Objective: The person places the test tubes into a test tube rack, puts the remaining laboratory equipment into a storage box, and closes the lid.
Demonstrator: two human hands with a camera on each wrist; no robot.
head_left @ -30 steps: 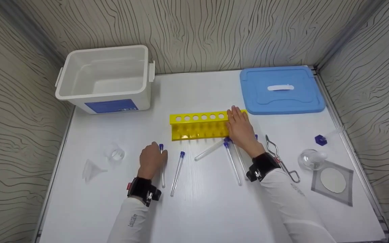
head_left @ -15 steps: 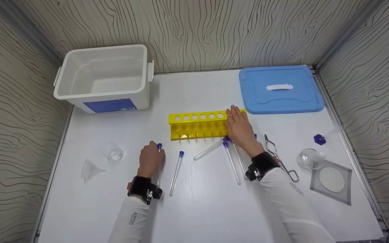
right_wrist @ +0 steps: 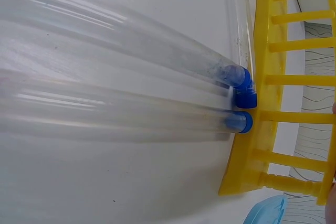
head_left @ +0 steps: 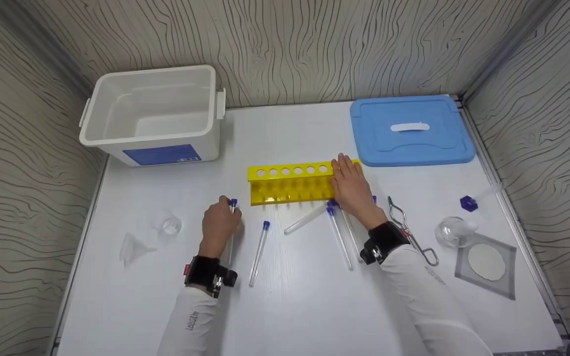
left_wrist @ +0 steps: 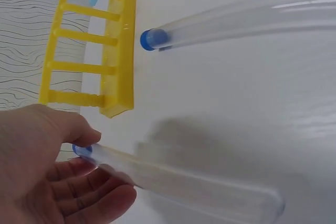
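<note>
- Left hand (head_left: 219, 222) pinches test tube (head_left: 230, 232) near its blue cap, thumb and curled fingers round it; left wrist view shows the capped end between thumb and fingers (left_wrist: 79, 182).
- Held tube's long axis runs near-far, cap end pointing far toward yellow rack (head_left: 292, 184), round bottom pointing near toward the wrist; it sits left of the rack's near-left corner, just off white table (head_left: 290, 306).
- Right hand (head_left: 352, 190) lies flat on the rack's right end, fingers straight, holding nothing.
- Second tube (head_left: 259, 253) lies just right of the held one, roughly parallel, cap far.
- Three more tubes (head_left: 339, 237) lie near the right wrist, caps against the rack's near side.
- Metal clamp (head_left: 408, 232) right of the right wrist; blue lid (head_left: 411, 131) far right, white bin (head_left: 154, 113) far left.
- Funnel (head_left: 134, 247) and small beaker (head_left: 168, 223) lie left of the left hand.
</note>
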